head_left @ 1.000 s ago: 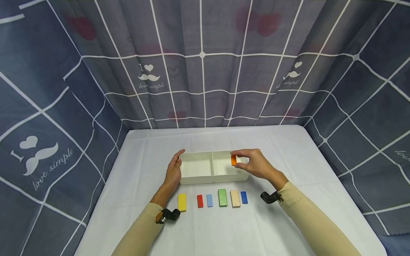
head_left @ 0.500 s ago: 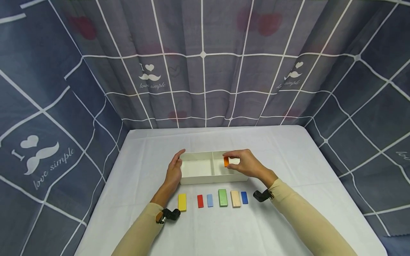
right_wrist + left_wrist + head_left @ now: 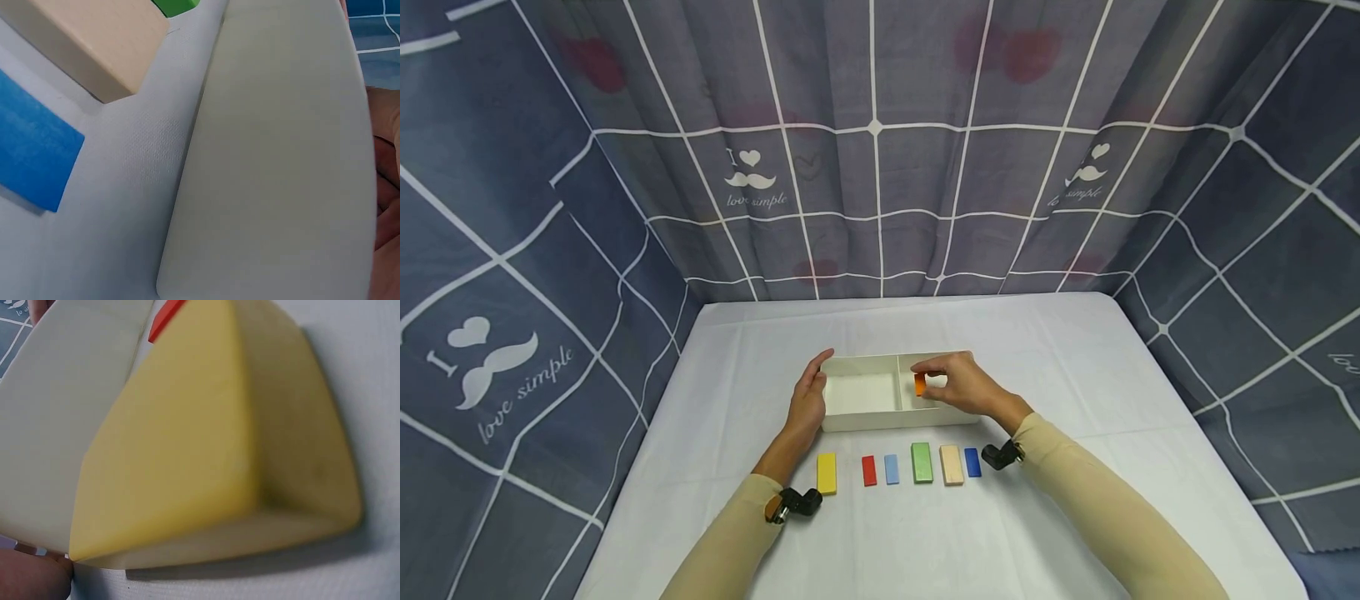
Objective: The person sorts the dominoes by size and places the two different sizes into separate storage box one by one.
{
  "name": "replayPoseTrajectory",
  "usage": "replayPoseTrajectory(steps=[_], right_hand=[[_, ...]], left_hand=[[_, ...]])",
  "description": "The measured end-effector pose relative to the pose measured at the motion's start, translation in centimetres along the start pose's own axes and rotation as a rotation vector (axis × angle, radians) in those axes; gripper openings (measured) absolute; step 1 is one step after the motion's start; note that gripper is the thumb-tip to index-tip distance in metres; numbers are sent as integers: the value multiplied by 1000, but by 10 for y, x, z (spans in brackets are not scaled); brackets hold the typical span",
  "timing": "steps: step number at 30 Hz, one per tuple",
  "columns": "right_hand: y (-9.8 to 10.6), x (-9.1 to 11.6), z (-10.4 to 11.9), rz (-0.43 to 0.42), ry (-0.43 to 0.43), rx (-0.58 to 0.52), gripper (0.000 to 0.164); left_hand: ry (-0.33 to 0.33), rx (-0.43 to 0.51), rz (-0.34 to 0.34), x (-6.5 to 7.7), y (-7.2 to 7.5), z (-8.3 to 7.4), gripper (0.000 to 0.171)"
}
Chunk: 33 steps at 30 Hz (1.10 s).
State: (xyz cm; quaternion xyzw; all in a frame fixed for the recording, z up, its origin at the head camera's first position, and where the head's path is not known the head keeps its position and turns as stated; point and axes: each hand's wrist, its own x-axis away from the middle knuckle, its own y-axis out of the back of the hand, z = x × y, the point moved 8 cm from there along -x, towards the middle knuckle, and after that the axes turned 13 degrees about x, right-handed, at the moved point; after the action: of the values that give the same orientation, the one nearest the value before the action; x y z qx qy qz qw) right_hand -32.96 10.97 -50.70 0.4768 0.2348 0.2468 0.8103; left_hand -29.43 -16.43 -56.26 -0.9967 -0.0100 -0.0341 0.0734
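A white two-compartment box (image 3: 860,422) lies on the table. My left hand (image 3: 806,408) grips its left end, with the fingertips at the back left corner. Over the right compartment, my right hand (image 3: 966,385) pinches a small orange block (image 3: 920,384) between thumb and fingers, close to the divider (image 3: 898,383). In the right wrist view the box's front wall (image 3: 275,150) hides most of that hand (image 3: 386,187). A yellow block (image 3: 175,444) fills the left wrist view, near the box wall.
In front of the box lie a red block (image 3: 868,471), a light blue block (image 3: 891,469), a green block (image 3: 921,462), a plain wooden block (image 3: 951,465) and a dark blue block (image 3: 972,462). Checked curtains (image 3: 880,167) surround the white-clothed table (image 3: 760,333).
My right hand has moved left over the right compartment with the orange block, towards the divider. My left hand and the box have stayed in place.
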Motion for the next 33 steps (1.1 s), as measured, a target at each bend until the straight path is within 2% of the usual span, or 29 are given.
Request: replayPoseTrajectory(steps=[16,24,33], right_hand=[[-18,-17,1,59,-38,-17,50],[-22,-24,0,59,-39,-13,51],[-30,-29,-3,86,-71,-81,55]], left_hand=[[-7,1,-2,1,-2,0,49],[-8,13,7,0,-3,1,49],[-17,16,3,1,-2,-1,49]])
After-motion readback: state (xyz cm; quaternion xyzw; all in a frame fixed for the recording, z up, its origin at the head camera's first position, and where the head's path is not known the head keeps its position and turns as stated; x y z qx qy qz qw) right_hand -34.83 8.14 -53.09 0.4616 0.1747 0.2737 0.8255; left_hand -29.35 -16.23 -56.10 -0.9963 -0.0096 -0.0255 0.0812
